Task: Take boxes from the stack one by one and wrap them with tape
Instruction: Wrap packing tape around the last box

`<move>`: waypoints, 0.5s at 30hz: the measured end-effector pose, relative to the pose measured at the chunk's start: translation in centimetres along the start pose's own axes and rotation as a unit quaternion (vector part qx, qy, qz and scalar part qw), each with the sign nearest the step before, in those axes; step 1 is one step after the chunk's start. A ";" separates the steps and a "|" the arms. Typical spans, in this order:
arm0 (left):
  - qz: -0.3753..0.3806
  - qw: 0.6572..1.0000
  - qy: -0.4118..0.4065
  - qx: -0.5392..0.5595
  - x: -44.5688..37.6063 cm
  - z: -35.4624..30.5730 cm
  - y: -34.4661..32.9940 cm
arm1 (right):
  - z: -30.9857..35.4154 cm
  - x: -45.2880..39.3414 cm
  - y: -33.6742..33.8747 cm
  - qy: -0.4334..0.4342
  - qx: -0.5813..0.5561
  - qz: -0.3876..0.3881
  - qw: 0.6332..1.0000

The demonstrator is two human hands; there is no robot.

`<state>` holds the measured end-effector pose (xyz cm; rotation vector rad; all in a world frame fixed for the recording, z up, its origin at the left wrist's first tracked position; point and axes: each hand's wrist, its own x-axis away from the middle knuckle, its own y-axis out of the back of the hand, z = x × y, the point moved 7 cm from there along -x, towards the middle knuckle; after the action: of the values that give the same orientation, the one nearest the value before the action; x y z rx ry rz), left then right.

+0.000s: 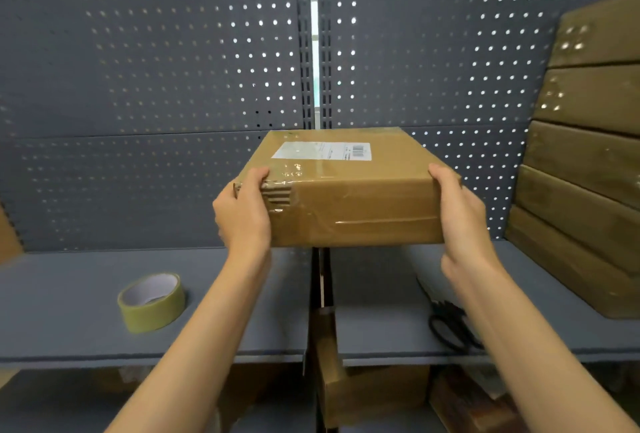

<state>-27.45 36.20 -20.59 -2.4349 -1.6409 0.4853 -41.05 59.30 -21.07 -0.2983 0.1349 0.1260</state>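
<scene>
A brown cardboard box [349,197] with a white shipping label on top and shiny tape on its front hangs in the air above the grey shelf [69,311]. My left hand [242,211] grips its left end, thumb on the top edge. My right hand [460,214] grips its right end the same way. A roll of yellowish tape [152,301] lies on the shelf at the lower left, away from both hands. A stack of several brown boxes [588,173] stands at the right on the shelf.
Black scissors [450,325] lie on the right shelf board, partly hidden by my right forearm. A grey pegboard wall [156,69] closes the back. More cardboard boxes [374,391] sit on the level below the shelf.
</scene>
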 end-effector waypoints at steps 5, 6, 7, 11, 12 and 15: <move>0.027 0.999 -0.016 0.016 0.3 -3.4 -1.6 | 3.9 0.0 0.3 0.014 0.008 -0.006 1.000; 0.034 0.999 -0.019 0.018 0.4 -4.0 -1.9 | 4.6 -0.1 0.5 0.016 0.007 -0.008 1.000; 0.041 0.999 -0.023 0.019 0.6 -4.6 -2.4 | 5.2 -0.2 0.7 0.017 0.006 -0.011 1.000; 0.068 0.997 -0.031 0.015 1.7 -6.9 -4.4 | 8.0 -0.5 2.1 0.019 0.004 -0.016 1.000; 0.073 0.997 -0.034 0.014 2.0 -7.5 -5.1 | 8.8 -0.7 2.6 0.022 -0.001 -0.016 1.000; 0.089 0.995 -0.045 0.023 3.7 -9.5 -7.6 | 11.3 -1.9 4.0 0.027 -0.012 -0.011 0.999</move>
<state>-29.37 42.95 -9.95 -2.5736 -1.4335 0.6607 -42.16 66.34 -11.19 -0.3271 0.1848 0.0984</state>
